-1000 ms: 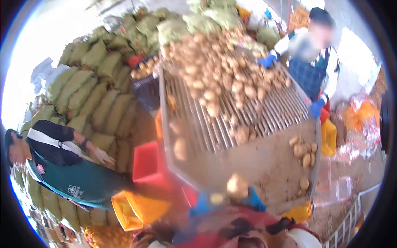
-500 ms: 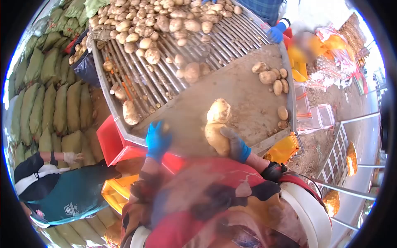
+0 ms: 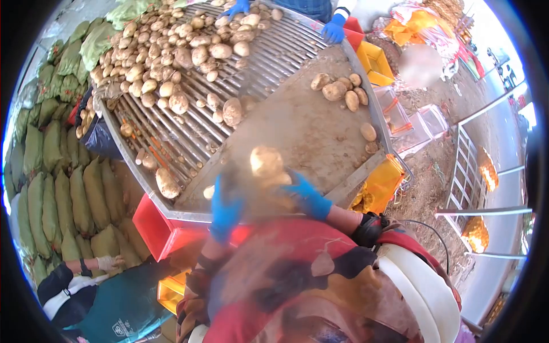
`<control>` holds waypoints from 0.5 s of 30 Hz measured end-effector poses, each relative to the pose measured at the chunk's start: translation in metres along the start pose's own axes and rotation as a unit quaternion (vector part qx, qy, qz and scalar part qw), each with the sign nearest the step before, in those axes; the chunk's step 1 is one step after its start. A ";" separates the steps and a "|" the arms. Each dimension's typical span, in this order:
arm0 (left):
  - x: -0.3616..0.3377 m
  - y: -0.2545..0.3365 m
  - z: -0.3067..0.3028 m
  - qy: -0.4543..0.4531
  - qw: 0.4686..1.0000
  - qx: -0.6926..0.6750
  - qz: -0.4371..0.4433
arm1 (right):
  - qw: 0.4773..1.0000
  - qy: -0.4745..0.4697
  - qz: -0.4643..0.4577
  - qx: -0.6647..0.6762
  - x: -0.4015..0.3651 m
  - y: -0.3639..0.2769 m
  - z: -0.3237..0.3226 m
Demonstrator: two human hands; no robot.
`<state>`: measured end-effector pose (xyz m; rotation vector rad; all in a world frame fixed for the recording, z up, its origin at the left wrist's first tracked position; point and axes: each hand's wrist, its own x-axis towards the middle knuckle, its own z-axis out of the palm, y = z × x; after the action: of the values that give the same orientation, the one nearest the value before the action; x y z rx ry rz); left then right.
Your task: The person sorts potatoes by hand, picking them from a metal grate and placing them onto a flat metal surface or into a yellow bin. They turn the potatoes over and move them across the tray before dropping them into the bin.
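Observation:
Two pale potatoes (image 3: 267,162) lie close together at the near end of the metal sorting table (image 3: 311,128), one large and partly blurred. My right hand (image 3: 310,196), in a blue glove with a grey palm, is closed against the right side of the nearer potato (image 3: 278,179). Across from it, my left hand (image 3: 226,206) is upright at the table's near edge, its grey fingers smeared by motion; I cannot tell whether it holds anything. A small potato (image 3: 209,192) shows just left of that hand.
Many potatoes (image 3: 166,63) cover the far slatted bars. A small group (image 3: 337,91) sits by the right rim. Across the table are another person's blue gloves (image 3: 333,30). Red bin (image 3: 163,228) and yellow crate (image 3: 377,186) flank the near edge; a person in green (image 3: 114,303) is at left.
The view has shifted, with the table now lower left. My right hand has turned its blue back upward beside the potatoes. My left hand has come nearer to them.

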<state>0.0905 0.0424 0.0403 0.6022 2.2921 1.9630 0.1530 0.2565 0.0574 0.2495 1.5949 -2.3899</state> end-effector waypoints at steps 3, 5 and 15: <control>-0.002 -0.020 0.015 0.010 1.000 0.008 -0.016 | 0.957 0.067 -0.078 -0.271 0.015 0.045 0.002; 0.002 -0.017 0.031 0.053 0.996 -0.039 -0.061 | 0.916 0.031 -0.116 -0.382 0.019 0.065 0.001; 0.032 -0.080 0.009 -0.179 0.889 -0.361 -0.218 | 0.745 0.200 -0.190 -0.607 -0.035 0.023 -0.029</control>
<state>0.0438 0.0531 -0.0316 0.2918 1.2005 2.0342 0.1935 0.2794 0.0361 0.1583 3.2303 -0.9745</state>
